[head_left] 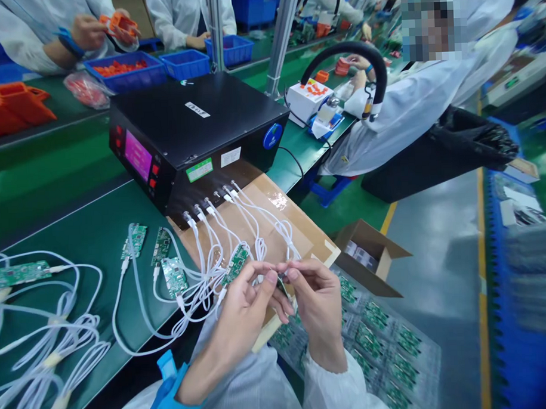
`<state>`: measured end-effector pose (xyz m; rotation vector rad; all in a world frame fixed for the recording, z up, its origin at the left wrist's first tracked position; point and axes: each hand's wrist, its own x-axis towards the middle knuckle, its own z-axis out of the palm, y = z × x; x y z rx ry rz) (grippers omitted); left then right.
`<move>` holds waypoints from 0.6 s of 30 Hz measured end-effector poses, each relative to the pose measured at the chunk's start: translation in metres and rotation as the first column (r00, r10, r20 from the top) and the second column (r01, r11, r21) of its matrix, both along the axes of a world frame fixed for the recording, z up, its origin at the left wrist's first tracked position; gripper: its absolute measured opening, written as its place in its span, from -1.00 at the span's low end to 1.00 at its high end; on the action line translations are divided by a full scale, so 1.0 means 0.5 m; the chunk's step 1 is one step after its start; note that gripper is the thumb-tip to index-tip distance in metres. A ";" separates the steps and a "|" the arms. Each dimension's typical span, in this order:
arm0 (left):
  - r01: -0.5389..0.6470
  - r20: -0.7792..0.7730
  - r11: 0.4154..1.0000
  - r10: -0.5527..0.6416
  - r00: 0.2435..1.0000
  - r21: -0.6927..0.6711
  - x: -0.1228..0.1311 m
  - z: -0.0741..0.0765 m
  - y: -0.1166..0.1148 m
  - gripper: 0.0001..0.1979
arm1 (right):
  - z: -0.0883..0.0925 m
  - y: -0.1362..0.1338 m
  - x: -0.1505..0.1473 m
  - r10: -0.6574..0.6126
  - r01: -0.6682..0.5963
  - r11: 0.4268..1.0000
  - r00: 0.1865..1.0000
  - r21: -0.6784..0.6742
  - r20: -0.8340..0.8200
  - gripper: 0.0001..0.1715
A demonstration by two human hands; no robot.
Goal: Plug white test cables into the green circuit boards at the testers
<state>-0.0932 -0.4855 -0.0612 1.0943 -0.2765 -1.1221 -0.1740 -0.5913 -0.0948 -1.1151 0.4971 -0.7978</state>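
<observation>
My left hand (249,301) and my right hand (316,298) meet at the lower middle, fingertips pinched together around a small, mostly hidden object; the thin edge of a board shows between them. Just beyond my left hand lies a green circuit board (235,263) with a white cable. More boards with cables, such as one board (174,277) and another (134,241), rest on the green table (98,216) to the left. White cables (210,272) run from the front of a black box (198,117) with a lit pink screen (138,155), over a brown cardboard sheet (309,227).
Clear trays of circuit boards (371,344) lie at the lower right, beside an open carton (368,255). Bundled white cables (49,355) cover the left table edge. Co-workers in white sit across and at the right, near blue bins (185,64) and a black bent hose (343,47).
</observation>
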 end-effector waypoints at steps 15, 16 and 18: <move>0.001 -0.031 0.998 0.001 1.000 0.060 -0.004 0.008 -0.008 -0.50 | -0.006 -0.012 -0.013 -0.007 0.005 0.991 1.000 -0.130 -0.014 -0.88; -0.003 -0.031 0.998 0.005 0.999 0.065 -0.005 0.008 -0.008 -0.49 | -0.006 -0.012 -0.013 -0.009 0.006 0.990 1.000 -0.144 -0.015 -0.87; -0.007 -0.033 0.997 0.010 0.999 0.072 -0.007 0.009 -0.009 -0.47 | -0.005 -0.011 -0.014 -0.005 0.002 0.986 1.000 -0.166 -0.019 -0.87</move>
